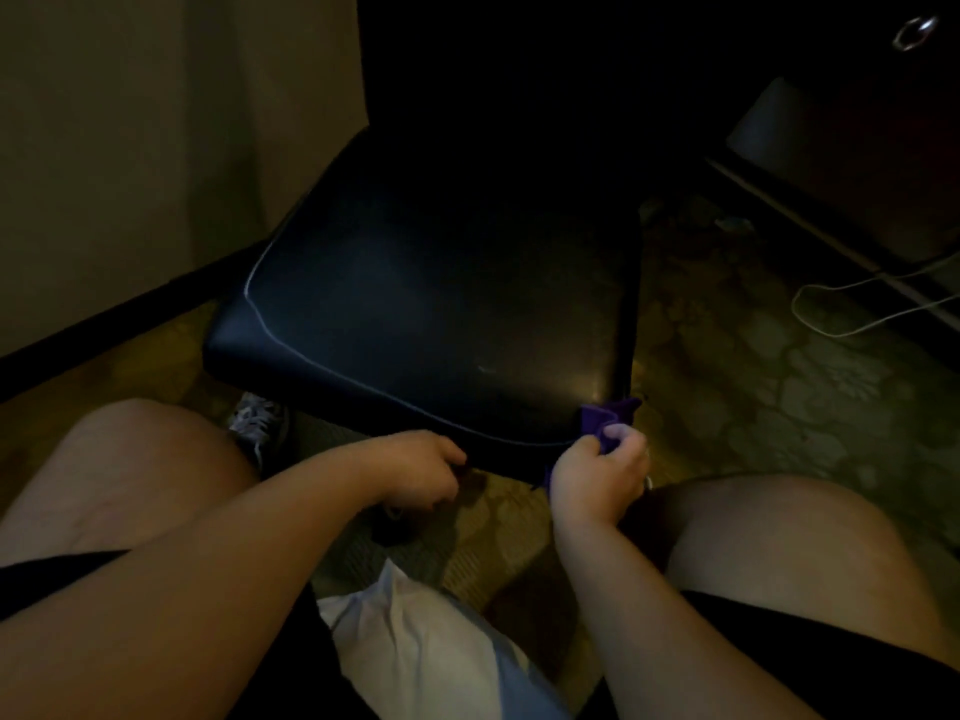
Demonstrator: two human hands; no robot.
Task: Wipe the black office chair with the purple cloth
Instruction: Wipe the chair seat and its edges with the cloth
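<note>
We start at the right hand point(597, 472): its fingers and thumb are curled round a bunched purple cloth point(607, 414), which it holds against the front right corner of the black office chair point(441, 283). A little of the cloth pokes out above the knuckles and touches the seat's edge; another scrap shows below the wrist.

The left hand point(415, 470) sits at the middle of the chair's front edge, knuckles up and fingers bent down into the shadow beneath the seat. We cannot tell whether it grips anything there.

The seat is glossy, with pale piping along its left and front edges. Its back rises into darkness.

Below the chair's front left corner we see a laced sneaker point(260, 420). Bare knees flank both hands, and a white fabric point(415, 646) lies between the thighs. A patterned carpet point(753, 397) spreads to the right of the chair, with a white cable point(831, 324) looped on it. Further right stands dark furniture with a metal ring pull point(915, 32). A pale wall point(130, 148) stands left of the chair.
</note>
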